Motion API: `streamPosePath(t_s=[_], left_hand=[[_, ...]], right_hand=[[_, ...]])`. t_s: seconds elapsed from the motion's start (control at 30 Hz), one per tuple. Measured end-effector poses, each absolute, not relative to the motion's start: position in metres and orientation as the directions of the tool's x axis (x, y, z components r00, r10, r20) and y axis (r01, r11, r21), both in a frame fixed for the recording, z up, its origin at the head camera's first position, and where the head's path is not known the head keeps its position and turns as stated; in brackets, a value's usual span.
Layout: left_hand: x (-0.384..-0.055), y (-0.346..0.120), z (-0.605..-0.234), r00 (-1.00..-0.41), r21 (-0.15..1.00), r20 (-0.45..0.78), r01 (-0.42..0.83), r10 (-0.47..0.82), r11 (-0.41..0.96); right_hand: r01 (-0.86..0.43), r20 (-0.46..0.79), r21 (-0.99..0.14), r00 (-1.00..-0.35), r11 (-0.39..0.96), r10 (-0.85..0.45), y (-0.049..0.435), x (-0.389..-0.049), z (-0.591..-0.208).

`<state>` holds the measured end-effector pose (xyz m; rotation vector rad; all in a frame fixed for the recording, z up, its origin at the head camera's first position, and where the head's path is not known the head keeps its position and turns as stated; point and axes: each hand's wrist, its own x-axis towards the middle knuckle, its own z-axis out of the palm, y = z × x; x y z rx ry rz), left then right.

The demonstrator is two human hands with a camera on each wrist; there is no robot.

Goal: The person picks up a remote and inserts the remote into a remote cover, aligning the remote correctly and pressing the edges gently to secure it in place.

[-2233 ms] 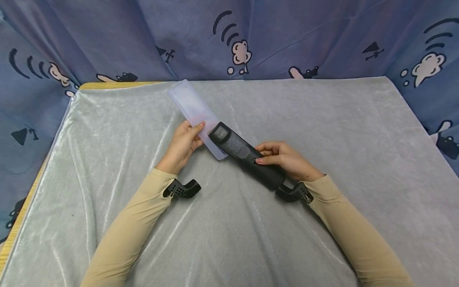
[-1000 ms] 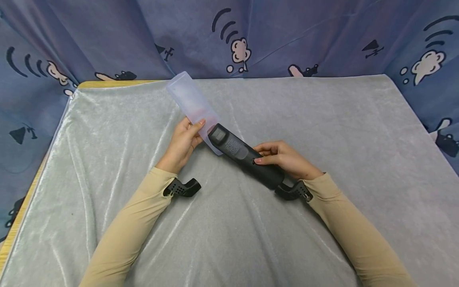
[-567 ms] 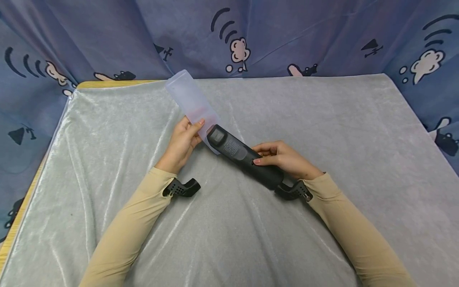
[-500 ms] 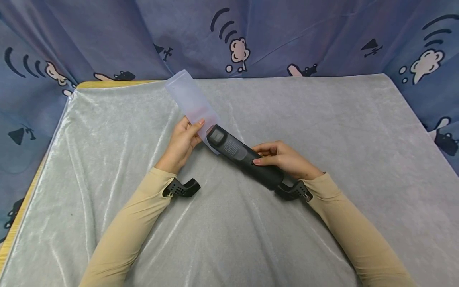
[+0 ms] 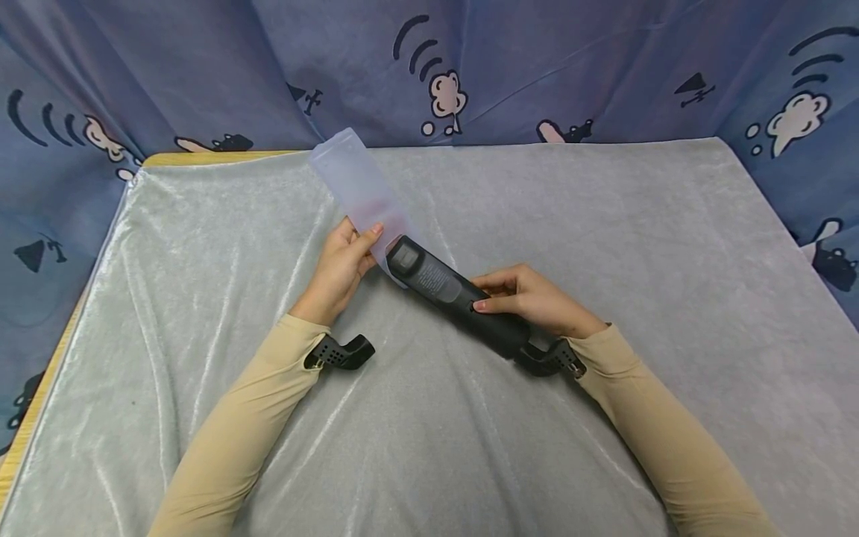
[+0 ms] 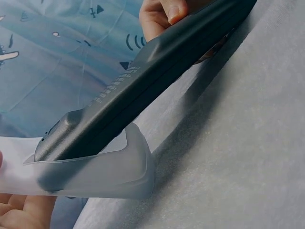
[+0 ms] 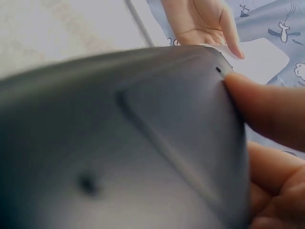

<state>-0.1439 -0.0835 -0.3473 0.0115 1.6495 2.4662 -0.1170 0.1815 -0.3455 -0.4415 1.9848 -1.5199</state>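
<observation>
A long black remote control (image 5: 436, 280) lies slantwise between the hands, its side with the printed label facing up. My right hand (image 5: 533, 298) grips it near its lower end, thumb on top and fingers along the far side. Between thumb and fingers, my left hand (image 5: 342, 261) pinches a translucent, soft-looking cover (image 5: 359, 179), which points away to the upper left. In the left wrist view, the remote's tip sits inside the open end of the cover (image 6: 119, 171) and shows dimly through its wall. The rest of the remote is outside.
A grey velvety cloth (image 5: 604, 224) covers the table, with yellow table edge (image 5: 221, 158) showing at the back left. Behind hangs a blue patterned curtain (image 5: 570, 67). Black camera mounts (image 5: 342, 352) stick out from both wrists.
Over these two seconds the cover's far end has lifted and tilted slightly away, and its near end has slid under the remote's tip. Both hands keep their holds, almost still.
</observation>
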Motion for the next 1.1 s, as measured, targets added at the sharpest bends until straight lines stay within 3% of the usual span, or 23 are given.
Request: streamPosePath(t_s=[0.4, 0.77, 1.1], left_hand=[[-0.1437, -0.0855, -0.3475, -0.987, 0.908, -0.091, -0.136, 0.129, -0.395], [-0.1451, -0.0866, -0.3497, -0.989, 0.880, -0.047, -0.107, 0.141, -0.463], [-0.1457, -0.0852, -0.3511, -0.988, 0.830, -0.054, -0.124, 0.143, -0.543]], right_hand=[[0.066, -0.245, -0.945, -0.792, 0.320, -0.560, 0.1763, -0.1151, -0.3480], [0.176, -0.243, -0.968, -0.835, 0.179, -0.493, 0.1745, -0.1149, -0.3503], [0.196, -0.231, -0.973, -0.856, 0.124, -0.461, 0.1728, -0.1131, -0.3492]])
